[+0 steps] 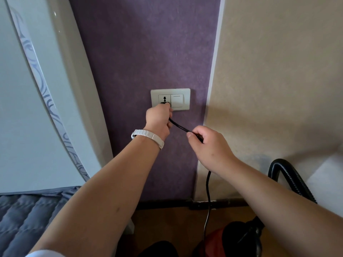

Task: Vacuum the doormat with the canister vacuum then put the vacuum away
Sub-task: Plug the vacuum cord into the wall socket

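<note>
Forearms reach from the near edge toward the purple wall. The left hand [158, 115] is the nearer one to the outlet plate [183, 91]. Its fingers are curled round the black plug [164, 103], which sits at the socket on the far side of the grip. The plug's long axis points into the wall, so any push or pull should probably run straight along that line. The cord [179, 126] slants down and right into the right hand [209, 147], which pinches it. From there it drops to the canister vacuum [215, 240] on the near floor. No doormat is in view.
</note>
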A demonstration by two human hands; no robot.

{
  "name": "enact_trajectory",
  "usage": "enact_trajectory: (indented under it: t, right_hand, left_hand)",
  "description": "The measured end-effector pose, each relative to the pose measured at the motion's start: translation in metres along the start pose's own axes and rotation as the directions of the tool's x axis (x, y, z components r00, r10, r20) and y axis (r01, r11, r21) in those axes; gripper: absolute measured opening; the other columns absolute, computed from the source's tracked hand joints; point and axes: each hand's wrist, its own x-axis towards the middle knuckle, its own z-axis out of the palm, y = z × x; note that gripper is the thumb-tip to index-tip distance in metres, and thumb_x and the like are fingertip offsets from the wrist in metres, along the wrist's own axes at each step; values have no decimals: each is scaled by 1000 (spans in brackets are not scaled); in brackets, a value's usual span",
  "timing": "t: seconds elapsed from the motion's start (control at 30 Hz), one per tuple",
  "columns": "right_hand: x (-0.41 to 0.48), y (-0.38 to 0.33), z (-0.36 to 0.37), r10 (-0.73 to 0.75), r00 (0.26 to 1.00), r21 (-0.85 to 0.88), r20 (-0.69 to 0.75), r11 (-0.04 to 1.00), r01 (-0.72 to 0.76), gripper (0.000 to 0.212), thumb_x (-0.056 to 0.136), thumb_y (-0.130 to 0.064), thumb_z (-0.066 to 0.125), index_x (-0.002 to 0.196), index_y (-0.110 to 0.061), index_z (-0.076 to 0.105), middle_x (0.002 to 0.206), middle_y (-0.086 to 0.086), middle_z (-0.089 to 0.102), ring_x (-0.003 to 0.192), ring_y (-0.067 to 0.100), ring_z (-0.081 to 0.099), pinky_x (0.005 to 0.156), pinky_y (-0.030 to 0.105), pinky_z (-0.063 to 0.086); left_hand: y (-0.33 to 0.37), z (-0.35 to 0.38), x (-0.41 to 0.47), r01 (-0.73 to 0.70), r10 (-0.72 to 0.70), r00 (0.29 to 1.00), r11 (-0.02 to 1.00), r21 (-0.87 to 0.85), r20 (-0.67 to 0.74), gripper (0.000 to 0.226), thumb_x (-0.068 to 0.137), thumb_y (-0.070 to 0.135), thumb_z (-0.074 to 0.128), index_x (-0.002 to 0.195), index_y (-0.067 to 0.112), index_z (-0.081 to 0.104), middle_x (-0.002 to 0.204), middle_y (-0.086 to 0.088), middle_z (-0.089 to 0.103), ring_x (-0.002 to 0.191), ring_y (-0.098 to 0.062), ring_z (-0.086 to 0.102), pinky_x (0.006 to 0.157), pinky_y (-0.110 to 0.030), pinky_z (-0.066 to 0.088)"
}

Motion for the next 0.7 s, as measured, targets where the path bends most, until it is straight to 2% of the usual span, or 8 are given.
enact_trajectory:
  t: [0.23, 0.37, 0.5, 0.53, 0.6, 0.63, 0.7]
  right_hand:
    - [8, 0, -1, 11, 1000, -86, 22, 996, -9, 37, 99, -35, 53, 71, -12, 47, 54, -3, 44, 51, 15, 41, 50, 33, 31]
    - [-1, -2, 1, 42, 999, -88, 34, 995, -39, 31, 98, -31, 54, 72, -13, 52, 57, -2, 49, 52, 15, 44, 50, 32, 32]
    - [-10, 1, -1, 94, 992, -81, 87, 993, -87, 24, 95, -28, 54, 73, -19, 52, 60, -4, 52, 51, 14, 46, 51, 31, 35]
    - [-12, 3, -2, 97, 991, -85, 96, 992, -89, 23, 95, -29, 55, 74, -18, 53, 61, -4, 53, 53, 15, 47, 52, 33, 37]
    - [-19, 9, -5, 106, 986, -89, 132, 991, -95, 15, 95, -31, 56, 84, -21, 59, 70, -4, 61, 60, 18, 56, 55, 37, 44]
    - [-23, 12, -6, 114, 980, -81, 162, 992, -102, 10, 95, -32, 56, 92, -24, 61, 77, -5, 65, 65, 19, 61, 59, 39, 48]
    - [-33, 20, -8, 102, 970, -69, 221, 994, -89, 14, 96, -35, 57, 108, -29, 62, 93, -7, 67, 76, 15, 65, 66, 36, 54]
  left_hand:
    - [-1, -4, -6, -47, 47, 999, 998, 38, 6, 20, 93, 15, 56, 74, 14, 63, 67, 2, 59, 53, -9, 44, 41, -21, 30]
    - [-6, -9, -18, -88, 84, 996, 989, 117, 44, 22, 97, 28, 56, 82, 15, 66, 65, 3, 60, 53, -10, 47, 44, -22, 35]
    - [-25, -15, -36, -241, 230, 970, 940, 241, 73, 19, 96, 31, 57, 85, 15, 57, 75, 0, 59, 64, -15, 51, 55, -27, 39]
    - [-33, -18, -41, -291, 283, 957, 917, 273, 72, 14, 94, 31, 59, 95, 17, 56, 82, 1, 59, 70, -14, 53, 59, -26, 40]
    - [-50, -27, -53, -405, 405, 911, 846, 347, 75, 35, 91, 32, 65, 120, 20, 50, 103, 5, 57, 85, -8, 57, 70, -21, 45]
    - [-57, -33, -57, -485, 492, 866, 778, 400, 93, 43, 90, 30, 67, 127, 19, 48, 111, 5, 53, 94, -7, 56, 77, -20, 46]
    - [-70, -46, -67, -672, 677, 707, 554, 491, 204, 43, 89, 24, 68, 127, 14, 51, 118, 4, 48, 104, -11, 52, 86, -22, 44]
